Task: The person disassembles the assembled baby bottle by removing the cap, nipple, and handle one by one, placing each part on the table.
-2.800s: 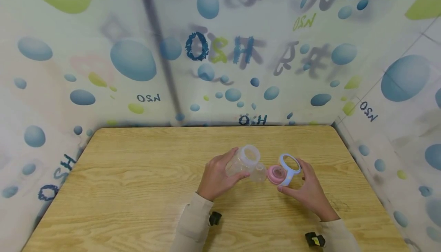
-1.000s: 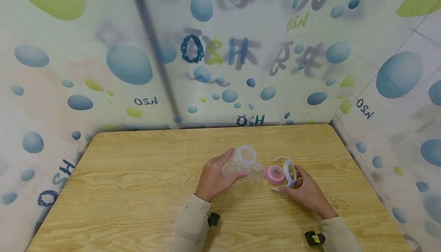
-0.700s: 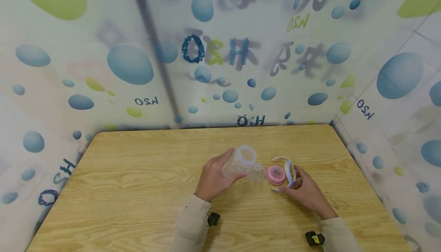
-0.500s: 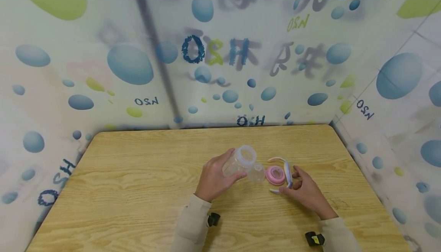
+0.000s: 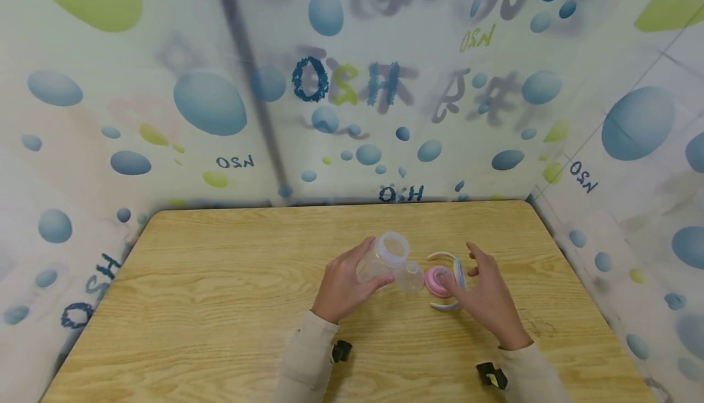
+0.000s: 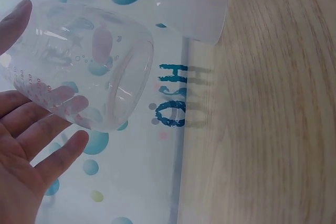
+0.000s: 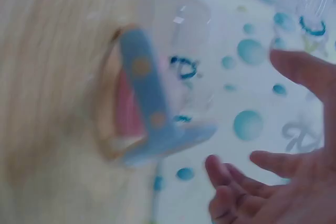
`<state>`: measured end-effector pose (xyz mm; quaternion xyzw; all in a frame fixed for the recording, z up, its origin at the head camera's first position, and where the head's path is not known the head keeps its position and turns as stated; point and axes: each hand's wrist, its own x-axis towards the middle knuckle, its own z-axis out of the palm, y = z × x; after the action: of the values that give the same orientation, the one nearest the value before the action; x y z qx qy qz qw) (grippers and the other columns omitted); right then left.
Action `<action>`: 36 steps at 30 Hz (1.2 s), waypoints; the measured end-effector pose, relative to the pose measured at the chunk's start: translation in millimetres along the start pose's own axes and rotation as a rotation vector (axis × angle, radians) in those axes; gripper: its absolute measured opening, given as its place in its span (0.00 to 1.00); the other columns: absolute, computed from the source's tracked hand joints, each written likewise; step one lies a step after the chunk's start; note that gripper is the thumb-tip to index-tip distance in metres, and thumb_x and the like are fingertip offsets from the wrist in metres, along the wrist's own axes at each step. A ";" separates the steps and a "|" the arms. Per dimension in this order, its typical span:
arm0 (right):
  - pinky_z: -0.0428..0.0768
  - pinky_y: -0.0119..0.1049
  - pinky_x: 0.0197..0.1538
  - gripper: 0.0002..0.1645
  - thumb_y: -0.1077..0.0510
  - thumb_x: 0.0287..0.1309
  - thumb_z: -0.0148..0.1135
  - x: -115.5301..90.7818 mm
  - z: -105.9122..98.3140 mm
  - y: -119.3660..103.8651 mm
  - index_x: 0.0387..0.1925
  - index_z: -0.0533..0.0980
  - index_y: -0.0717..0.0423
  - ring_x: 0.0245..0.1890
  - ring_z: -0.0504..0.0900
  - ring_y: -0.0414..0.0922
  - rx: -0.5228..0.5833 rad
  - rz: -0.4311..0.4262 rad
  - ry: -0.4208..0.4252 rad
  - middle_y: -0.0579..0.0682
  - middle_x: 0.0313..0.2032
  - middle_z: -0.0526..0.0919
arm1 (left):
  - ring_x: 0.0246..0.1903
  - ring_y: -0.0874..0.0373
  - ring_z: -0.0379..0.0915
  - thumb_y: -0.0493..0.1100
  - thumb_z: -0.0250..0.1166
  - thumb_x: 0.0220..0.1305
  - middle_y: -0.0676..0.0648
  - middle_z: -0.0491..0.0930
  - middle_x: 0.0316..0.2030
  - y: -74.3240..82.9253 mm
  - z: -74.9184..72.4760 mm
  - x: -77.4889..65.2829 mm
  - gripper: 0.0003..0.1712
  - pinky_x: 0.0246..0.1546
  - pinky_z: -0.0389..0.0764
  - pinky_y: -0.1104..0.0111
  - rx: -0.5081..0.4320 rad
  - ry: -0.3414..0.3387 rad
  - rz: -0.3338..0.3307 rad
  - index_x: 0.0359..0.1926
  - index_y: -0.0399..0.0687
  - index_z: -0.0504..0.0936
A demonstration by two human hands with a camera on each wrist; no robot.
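In the head view my left hand (image 5: 342, 284) grips a clear baby bottle (image 5: 376, 262), tilted with its open mouth towards the far right. The left wrist view shows printed measure marks on this bottle (image 6: 89, 66). Beside its mouth stands a clear domed cap (image 5: 409, 277). A pink bottle collar (image 5: 433, 282) lies right of the cap. Round the collar's right side sits a pale blue bottle handle (image 5: 459, 268), its two arms curving left. My right hand (image 5: 489, 299) hovers over them with fingers spread, holding nothing; its thumb covers part of the collar. The handle (image 7: 144, 82) looks blurred in the right wrist view.
All of this is on a wood-grain table (image 5: 231, 305) with rounded far corners. A patterned wall covering (image 5: 286, 134) with blue and green spots rises behind the table and along both sides. Small black devices (image 5: 341, 350) sit at both wrists.
My right hand turned the blue handle, set it down round the pink collar and let go. The hand has since lifted, its fingers spreading. The left hand keeps holding the bottle in place.
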<state>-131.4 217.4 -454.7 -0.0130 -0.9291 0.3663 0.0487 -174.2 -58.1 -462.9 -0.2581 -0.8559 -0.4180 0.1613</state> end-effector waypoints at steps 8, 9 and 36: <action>0.77 0.35 0.39 0.36 0.56 0.66 0.65 4.7 15.4 -31.1 0.72 0.64 0.53 0.43 0.78 0.45 0.286 -0.244 0.027 0.53 0.60 0.74 | 0.51 0.53 0.81 0.58 0.73 0.57 0.45 0.82 0.55 0.3 -0.5 0.9 0.42 0.44 0.82 0.56 -0.051 -0.016 -0.001 0.67 0.45 0.73; 0.79 0.34 0.37 0.35 0.57 0.66 0.64 5.7 18.1 -34.2 0.71 0.65 0.53 0.42 0.79 0.44 0.307 -0.261 0.016 0.52 0.59 0.75 | 0.51 0.54 0.81 0.58 0.73 0.57 0.45 0.82 0.55 0.3 -0.7 1.0 0.42 0.44 0.82 0.56 -0.060 -0.021 -0.002 0.67 0.46 0.73; 0.79 0.41 0.44 0.30 0.51 0.73 0.55 15.1 50.9 -57.6 0.72 0.65 0.53 0.46 0.79 0.42 0.280 -0.353 -0.102 0.48 0.57 0.79 | 0.63 0.53 0.71 0.61 0.69 0.61 0.44 0.77 0.62 -11.0 -3.2 -0.7 0.45 0.61 0.70 0.47 -0.257 -0.169 -0.178 0.72 0.45 0.65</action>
<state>-150.9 141.6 -451.2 0.1751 -0.8584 0.4776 0.0662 -179.8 -66.5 -468.4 -0.2340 -0.8254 -0.5135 0.0168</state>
